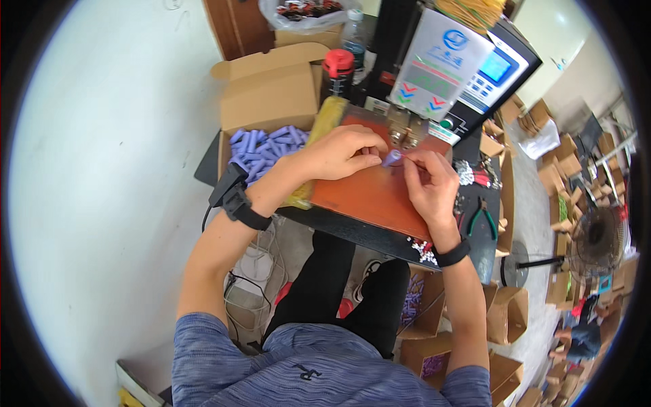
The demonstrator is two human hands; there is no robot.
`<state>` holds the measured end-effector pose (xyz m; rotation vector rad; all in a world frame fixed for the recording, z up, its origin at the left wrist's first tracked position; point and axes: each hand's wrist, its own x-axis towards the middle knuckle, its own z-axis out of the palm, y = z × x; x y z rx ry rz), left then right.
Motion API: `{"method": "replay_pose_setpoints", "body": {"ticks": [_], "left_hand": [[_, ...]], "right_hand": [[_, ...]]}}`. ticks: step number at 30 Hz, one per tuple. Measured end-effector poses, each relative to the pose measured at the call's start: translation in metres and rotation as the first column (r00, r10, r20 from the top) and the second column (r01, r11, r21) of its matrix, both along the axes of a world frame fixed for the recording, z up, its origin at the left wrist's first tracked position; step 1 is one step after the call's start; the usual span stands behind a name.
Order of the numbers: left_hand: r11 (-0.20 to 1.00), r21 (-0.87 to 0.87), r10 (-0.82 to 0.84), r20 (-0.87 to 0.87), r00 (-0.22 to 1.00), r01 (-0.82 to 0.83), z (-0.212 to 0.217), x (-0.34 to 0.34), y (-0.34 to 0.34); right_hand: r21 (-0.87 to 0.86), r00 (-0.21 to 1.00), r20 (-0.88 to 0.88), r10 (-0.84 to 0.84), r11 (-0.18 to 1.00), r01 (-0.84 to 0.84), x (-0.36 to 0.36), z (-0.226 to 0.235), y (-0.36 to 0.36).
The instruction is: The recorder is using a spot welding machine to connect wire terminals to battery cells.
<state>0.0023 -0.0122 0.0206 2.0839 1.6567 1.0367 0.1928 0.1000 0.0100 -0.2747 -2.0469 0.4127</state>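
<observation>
The counter (pixel 352 227) is a dark surface with a reddish-brown board (pixel 369 193) laid over its middle. At the far edge stands a welding machine (pixel 447 64) with a grey front panel and a small blue screen, its metal head (pixel 407 129) hanging over the far edge of the board. At the counter's left edge an open cardboard box (pixel 268 91) holds a heap of purple cylindrical cells (pixel 264 149). A dark bottle with a red cap (pixel 337 71) stands just behind the board's far left corner, and green-handled pliers (pixel 483 218) lie near the right edge.

Both hands meet near the board's far edge, just under the metal head. The left hand (pixel 339 152) is curled, fingers pressed together, pinching one end of a single purple cell (pixel 391 158). The right hand (pixel 427 180) pinches the other end between thumb and forefinger; whether it also holds a thin strip there is too small to tell.

The cell looks rigid, small and fairly dense for its size, with a smooth plastic sleeve that is probably slippery. It should tolerate a firm pinch. The best hold is likely around the sleeved barrel, leaving the bare metal end caps free.
</observation>
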Motion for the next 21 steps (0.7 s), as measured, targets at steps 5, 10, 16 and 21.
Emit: {"method": "replay_pose_setpoints", "body": {"ticks": [5,10,16,21], "left_hand": [[0.955,-0.086,0.293,0.107,0.950,-0.285,0.017,-0.058,-0.087],[0.857,-0.256,0.308,-0.443,0.842,-0.448,-0.009,-0.097,-0.155],[0.931,-0.047,0.265,-0.597,0.757,-0.363,-0.033,-0.094,-0.158],[0.959,-0.117,0.131,-0.621,0.773,-0.257,-0.043,-0.099,-0.151]], "right_hand": [[-0.116,1.000,0.006,0.019,0.993,-0.018,-0.002,-0.001,-0.004],[-0.152,0.999,-0.005,0.050,0.987,-0.050,-0.003,-0.007,-0.002],[-0.210,0.998,0.033,0.048,0.977,-0.041,-0.001,-0.005,-0.004],[-0.190,0.998,0.050,0.033,0.982,-0.023,0.000,-0.003,-0.005]]}}
